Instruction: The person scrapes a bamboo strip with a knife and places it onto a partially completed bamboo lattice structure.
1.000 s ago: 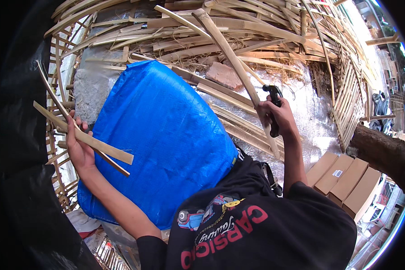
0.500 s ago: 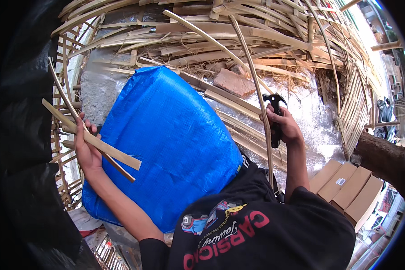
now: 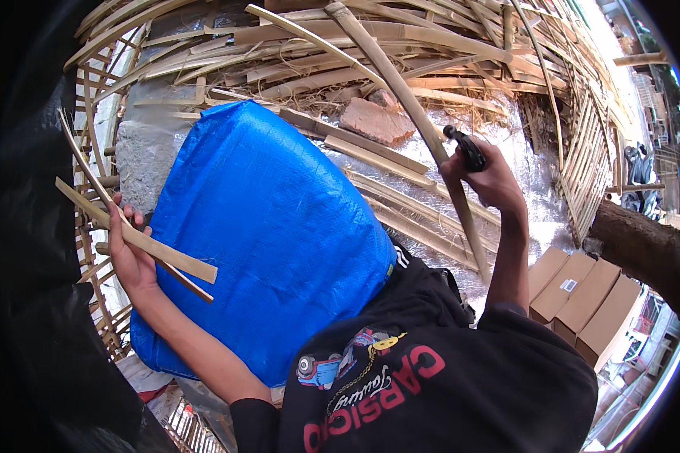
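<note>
At the left, my left hand (image 3: 134, 255) is closed round a few split bamboo strips (image 3: 170, 257), which fan out past the fingers over the blue tarp. The blue tarp (image 3: 272, 219) covers my lap. On the right, my right hand (image 3: 491, 177) grips a small black hammer (image 3: 470, 153), its head tilted toward the upper left. That same hand also holds a long bamboo strip (image 3: 400, 90), which runs from the bamboo pile down to beside my forearm. My fingers partly hide the hammer's handle.
Stacked bamboo strips (image 3: 317, 34) lie across the far side, with a broken brick (image 3: 376, 122) before them. A concrete block (image 3: 149, 162) stands left of the tarp. Cardboard boxes (image 3: 582, 298) and a log (image 3: 638, 238) are at the right. Loose strips (image 3: 412, 215) lie on silvery sheeting.
My right hand has turned, tilting the hammer, and the long bamboo strip now slants more with its broad face showing. My left hand keeps its strips. The whole view has shifted slightly.
</note>
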Available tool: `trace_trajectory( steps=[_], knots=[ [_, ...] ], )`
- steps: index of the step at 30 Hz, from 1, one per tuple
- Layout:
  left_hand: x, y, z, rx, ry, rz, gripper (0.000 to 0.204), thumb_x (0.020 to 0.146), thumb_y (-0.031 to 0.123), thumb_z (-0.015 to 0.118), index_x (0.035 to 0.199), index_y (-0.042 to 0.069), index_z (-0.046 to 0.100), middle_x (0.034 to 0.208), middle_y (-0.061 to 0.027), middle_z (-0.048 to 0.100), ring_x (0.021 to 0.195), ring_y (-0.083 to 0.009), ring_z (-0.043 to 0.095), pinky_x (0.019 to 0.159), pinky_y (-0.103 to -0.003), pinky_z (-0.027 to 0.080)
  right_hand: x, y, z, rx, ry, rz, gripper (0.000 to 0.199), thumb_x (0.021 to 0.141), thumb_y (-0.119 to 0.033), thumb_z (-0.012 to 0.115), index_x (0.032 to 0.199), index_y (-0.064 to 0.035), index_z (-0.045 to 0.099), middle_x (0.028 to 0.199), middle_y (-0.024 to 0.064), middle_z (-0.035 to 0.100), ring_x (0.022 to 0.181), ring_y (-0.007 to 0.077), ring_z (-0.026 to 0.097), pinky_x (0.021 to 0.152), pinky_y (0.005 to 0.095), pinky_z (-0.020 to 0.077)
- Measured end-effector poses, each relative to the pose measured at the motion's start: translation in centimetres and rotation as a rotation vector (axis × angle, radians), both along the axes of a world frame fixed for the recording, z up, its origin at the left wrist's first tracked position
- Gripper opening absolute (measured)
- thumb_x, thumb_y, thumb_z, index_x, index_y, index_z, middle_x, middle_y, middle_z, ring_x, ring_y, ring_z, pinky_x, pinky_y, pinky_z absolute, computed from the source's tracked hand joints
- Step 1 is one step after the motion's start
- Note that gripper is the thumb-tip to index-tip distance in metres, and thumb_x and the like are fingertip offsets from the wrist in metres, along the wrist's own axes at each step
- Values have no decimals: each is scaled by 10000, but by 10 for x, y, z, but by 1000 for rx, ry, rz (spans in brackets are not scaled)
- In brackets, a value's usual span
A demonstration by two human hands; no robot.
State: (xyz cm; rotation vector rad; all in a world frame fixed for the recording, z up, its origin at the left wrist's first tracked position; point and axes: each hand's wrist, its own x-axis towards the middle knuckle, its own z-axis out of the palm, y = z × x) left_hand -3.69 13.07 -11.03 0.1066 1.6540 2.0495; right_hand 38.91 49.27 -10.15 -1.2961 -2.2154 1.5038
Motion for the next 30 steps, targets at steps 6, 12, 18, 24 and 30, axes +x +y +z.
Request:
trace_trajectory(
  steps=[6, 12, 18, 24, 30],
  knots=[
    [4, 7, 3, -30, 15, 5, 400, 1010, 348, 559, 1320, 105, 491, 913, 38, 483, 807, -43, 483, 596, -169, 376, -1, 14, 1, 375, -22, -188, 268, 837, -195, 794, 824, -3, 608, 629, 9, 547, 580, 86, 430, 536, 290, 372],
    [-1, 1, -1, -65, 33, 14, 405, 1013, 359, 549, 1317, 96, 492, 916, 38, 483, 805, -43, 476, 583, -182, 363, 4, -25, -47, 224, -300, -77, 301, 787, -197, 821, 829, 18, 615, 661, 84, 616, 609, 141, 514, 588, 323, 429],
    [-10, -4, -9, -7, -43, -57, 402, 1015, 352, 546, 1295, 68, 497, 909, 17, 502, 801, -57, 498, 549, -176, 369, 3, -63, -78, 152, -320, -62, 506, 653, -280, 913, 959, 12, 636, 811, 127, 688, 758, 239, 651, 725, 360, 510],
    [-9, -4, -9, 52, -72, -87, 377, 1027, 311, 526, 1297, 50, 490, 916, -7, 525, 792, -75, 531, 515, -164, 429, 2, -81, -102, 259, -465, 83, 606, 606, -284, 900, 1072, -13, 624, 1100, 186, 637, 1069, 355, 609, 913, 422, 486],
    [-7, -4, -8, 33, -57, -70, 373, 1036, 288, 507, 1306, 32, 482, 922, -14, 504, 802, -71, 511, 541, -172, 436, 8, -67, -110, 171, -363, 68, 389, 693, -220, 861, 958, 20, 710, 861, 193, 705, 797, 285, 692, 749, 374, 521]
  ],
)
